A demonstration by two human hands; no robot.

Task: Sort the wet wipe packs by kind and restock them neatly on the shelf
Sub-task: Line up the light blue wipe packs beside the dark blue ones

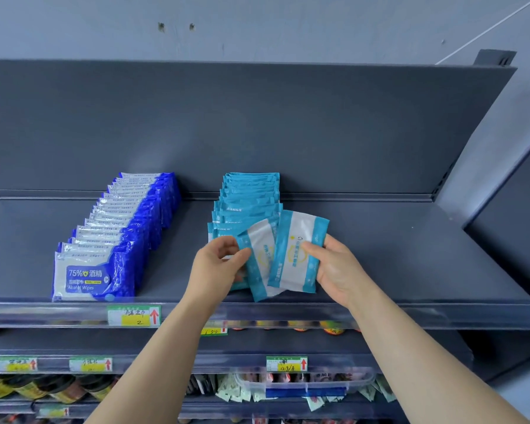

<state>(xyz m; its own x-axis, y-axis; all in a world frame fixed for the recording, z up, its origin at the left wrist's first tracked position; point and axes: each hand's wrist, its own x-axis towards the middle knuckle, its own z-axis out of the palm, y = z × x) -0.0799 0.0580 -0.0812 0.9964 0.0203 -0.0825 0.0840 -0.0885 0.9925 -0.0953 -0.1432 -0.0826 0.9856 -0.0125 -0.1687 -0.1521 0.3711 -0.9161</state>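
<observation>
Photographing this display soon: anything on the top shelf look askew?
Only two light blue packs at the front: left pack in the left grip and right pack in the right grip tilt and overlap, not squared with the light blue row behind. The dark blue row stands orderly.

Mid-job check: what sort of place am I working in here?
Most likely a small shop aisle: dark metal retail shelf with handwritten price tags in its front rail, rows of dark blue alcohol wipe packs and light blue wipe packs faced for sale, and packaged goods on the shelves below.
</observation>
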